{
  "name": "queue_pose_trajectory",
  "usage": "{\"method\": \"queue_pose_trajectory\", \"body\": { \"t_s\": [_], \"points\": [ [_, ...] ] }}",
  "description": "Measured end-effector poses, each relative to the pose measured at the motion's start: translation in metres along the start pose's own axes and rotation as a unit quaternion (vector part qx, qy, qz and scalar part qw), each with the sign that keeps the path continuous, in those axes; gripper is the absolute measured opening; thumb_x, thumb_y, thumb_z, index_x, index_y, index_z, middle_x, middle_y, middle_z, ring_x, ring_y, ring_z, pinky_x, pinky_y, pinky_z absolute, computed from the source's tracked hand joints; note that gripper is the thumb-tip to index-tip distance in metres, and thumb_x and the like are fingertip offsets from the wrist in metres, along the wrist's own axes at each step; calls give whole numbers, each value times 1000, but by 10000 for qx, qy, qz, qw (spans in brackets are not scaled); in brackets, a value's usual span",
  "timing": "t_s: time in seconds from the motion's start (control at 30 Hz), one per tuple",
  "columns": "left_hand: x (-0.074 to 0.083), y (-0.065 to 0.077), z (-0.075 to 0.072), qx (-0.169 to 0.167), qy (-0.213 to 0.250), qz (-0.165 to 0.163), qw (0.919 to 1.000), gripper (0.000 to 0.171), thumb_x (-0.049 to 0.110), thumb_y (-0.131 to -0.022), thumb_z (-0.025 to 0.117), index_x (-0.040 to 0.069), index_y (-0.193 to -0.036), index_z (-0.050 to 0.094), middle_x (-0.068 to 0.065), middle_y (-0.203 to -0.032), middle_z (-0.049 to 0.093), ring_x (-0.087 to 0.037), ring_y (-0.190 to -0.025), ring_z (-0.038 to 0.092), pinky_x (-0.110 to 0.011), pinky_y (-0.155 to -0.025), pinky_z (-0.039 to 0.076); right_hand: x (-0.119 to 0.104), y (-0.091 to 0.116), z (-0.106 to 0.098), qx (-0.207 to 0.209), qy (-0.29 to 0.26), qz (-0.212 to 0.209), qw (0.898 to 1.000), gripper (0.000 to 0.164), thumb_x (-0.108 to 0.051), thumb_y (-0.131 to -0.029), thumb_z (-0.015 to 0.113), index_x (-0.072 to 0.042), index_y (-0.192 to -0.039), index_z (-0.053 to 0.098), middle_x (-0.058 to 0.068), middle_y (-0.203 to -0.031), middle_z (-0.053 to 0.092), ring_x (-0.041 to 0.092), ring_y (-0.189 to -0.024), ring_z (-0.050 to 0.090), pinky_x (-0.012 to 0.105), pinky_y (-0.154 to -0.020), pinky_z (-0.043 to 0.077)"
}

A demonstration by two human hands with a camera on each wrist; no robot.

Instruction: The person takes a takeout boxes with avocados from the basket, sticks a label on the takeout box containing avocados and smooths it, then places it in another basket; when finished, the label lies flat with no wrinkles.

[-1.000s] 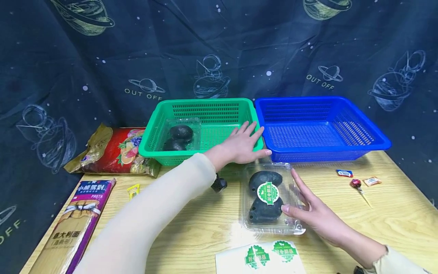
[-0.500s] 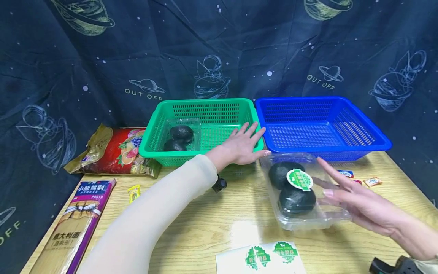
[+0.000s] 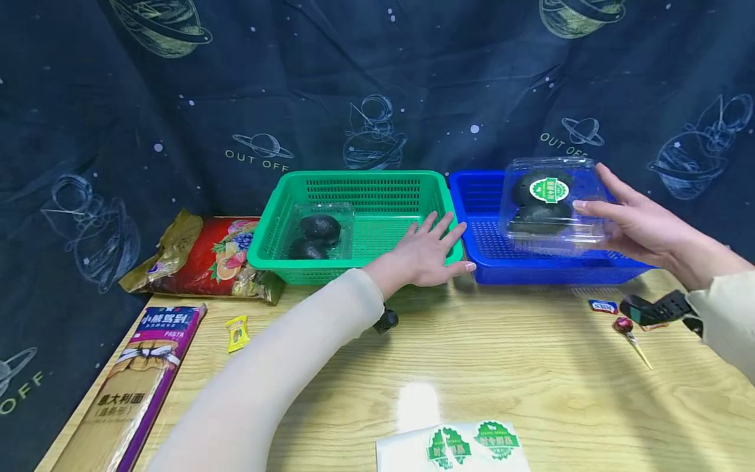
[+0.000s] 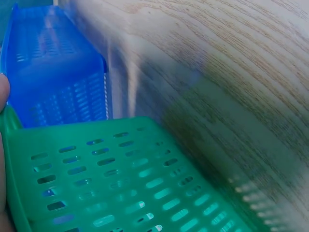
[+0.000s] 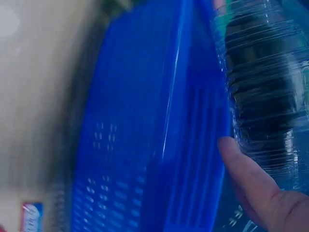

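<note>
My right hand (image 3: 643, 223) grips a clear plastic clamshell box (image 3: 584, 226) by its right side. Two dark, rounded fruits, perhaps avocados (image 3: 539, 219), lie in the box, and a green-and-white round sticker (image 3: 550, 190) is on its lid. The box hangs in the air over the blue basket (image 3: 489, 272); in the right wrist view the thumb (image 5: 248, 171) presses the ribbed wall of the box. My left hand (image 3: 427, 255) lies with spread fingers on the right rim of the green basket (image 3: 377, 263). A second clear box (image 3: 345, 229) with dark fruits sits inside the green basket.
A sticker sheet (image 3: 413, 452) lies at the front. To the left are a pasta pack (image 3: 138, 387), a red bag (image 3: 203, 255) and a yellow candy (image 3: 238, 333). A lollipop (image 3: 631, 337) and a blue-wrapped candy (image 3: 603, 306) lie at right.
My right hand has lifted the clamshell box off the table and carried it up, forward and right, over the blue basket. The left hand stays on the green rim.
</note>
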State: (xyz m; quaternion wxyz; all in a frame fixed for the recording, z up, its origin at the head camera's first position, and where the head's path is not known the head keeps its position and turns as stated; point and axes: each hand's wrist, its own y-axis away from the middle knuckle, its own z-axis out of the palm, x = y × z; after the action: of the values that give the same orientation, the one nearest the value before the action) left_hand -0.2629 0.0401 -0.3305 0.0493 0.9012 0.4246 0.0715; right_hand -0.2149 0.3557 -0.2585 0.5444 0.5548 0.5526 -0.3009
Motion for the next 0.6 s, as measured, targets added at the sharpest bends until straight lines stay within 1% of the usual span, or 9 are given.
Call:
{"method": "queue_pose_trajectory", "body": {
  "t_s": [0.03,0.07,0.1,0.13,0.27,0.37,0.4,0.53,0.6],
  "points": [
    [0,0,0,-10,3,0,10000,80,71,-91,22,27,-154,-2,-3,-160,-8,-30,-146,-7,-53,-115,8,-1,-8,0,66,298,24,9995,86,-33,-98,51,-54,-139,-22,12,-153,-32,46,-141,6,57,-99,34],
    [1,-1,0,-17,-7,4,10000,80,71,-91,22,27,-154,-2,-3,-160,-8,-30,-146,-7,-53,-115,8,-1,-15,1,117,526,48,9985,89,-35,-97,53,-52,-139,-24,14,-152,-32,47,-141,7,59,-100,32],
    [2,-1,0,-28,-12,2,10000,80,71,-91,22,27,-154,-2,-3,-160,-8,-30,-145,-8,-53,-115,8,-1,-22,1,123,714,37,9974,91,-36,-97,54,-50,-139,-26,15,-151,-33,49,-140,1,62,-100,28],
    [2,-1,0,-34,-29,3,10000,80,71,-91,22,27,-154,-2,-3,-160,-8,-30,-145,-8,-54,-115,8,1,-28,2,105,811,25,9967,94,-35,-96,55,-48,-140,-27,17,-151,-31,51,-139,1,63,-100,26],
    [4,-2,1,-91,-123,-35,9999,82,73,-90,20,28,-154,-4,-2,-160,-10,-29,-145,-9,-53,-115,7,8,-47,6,-144,1237,54,9922,98,-34,-96,57,-37,-143,-29,26,-150,-27,57,-135,8,64,-99,30],
    [3,-3,1,-103,-169,-48,9998,82,73,-90,20,28,-154,-5,-2,-160,-9,-29,-145,-9,-53,-115,8,16,-57,12,-328,1485,95,9883,98,-35,-95,57,-31,-145,-27,30,-150,-23,54,-132,23,62,-97,36],
    [3,-3,1,-98,-176,-48,9998,82,73,-90,20,28,-154,-4,-2,-160,-9,-29,-145,-9,-53,-115,8,18,-60,14,-389,1550,102,9871,98,-36,-95,58,-30,-146,-26,31,-151,-22,54,-132,25,62,-96,37],
    [1,-1,0,-106,-186,-52,9998,82,73,-90,19,28,-154,-5,-3,-160,-9,-29,-145,-10,-53,-115,7,23,-69,20,-677,1570,84,9852,93,-33,-97,56,-27,-149,-20,30,-153,-15,53,-132,25,63,-95,38],
    [0,-1,0,-112,-177,-57,9998,81,73,-90,19,28,-154,-5,-3,-160,-9,-29,-145,-10,-53,-115,7,23,-72,21,-811,1682,102,9824,92,-34,-97,56,-26,-150,-18,31,-153,-12,56,-134,16,65,-96,35]
  ]
}}
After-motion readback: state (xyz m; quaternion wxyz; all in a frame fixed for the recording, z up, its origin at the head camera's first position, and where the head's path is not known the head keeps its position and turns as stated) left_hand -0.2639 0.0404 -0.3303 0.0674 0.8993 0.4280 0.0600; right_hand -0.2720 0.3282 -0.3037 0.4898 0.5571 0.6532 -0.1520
